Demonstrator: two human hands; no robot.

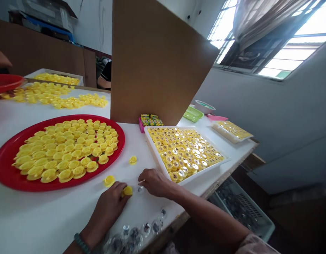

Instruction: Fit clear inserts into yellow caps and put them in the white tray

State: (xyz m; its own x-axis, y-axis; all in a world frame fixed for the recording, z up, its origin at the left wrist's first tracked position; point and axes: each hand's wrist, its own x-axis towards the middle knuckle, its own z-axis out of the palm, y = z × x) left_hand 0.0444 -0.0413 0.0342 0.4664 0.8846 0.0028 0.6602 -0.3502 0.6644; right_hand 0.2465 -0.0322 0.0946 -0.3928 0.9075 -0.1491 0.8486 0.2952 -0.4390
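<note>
Near the red tray (121, 137), the left hand (109, 204) grips a yellow piece (128, 191) over the surface (135, 143); likely light, stiff, slick plastic, best pinched by its rim. Whether the right hand (155, 182) holds anything, I cannot tell.

gap between red tray (120, 135) and white tray (202, 171), yellow piece (132, 160) inside, cardboard (154, 67) behind
</note>
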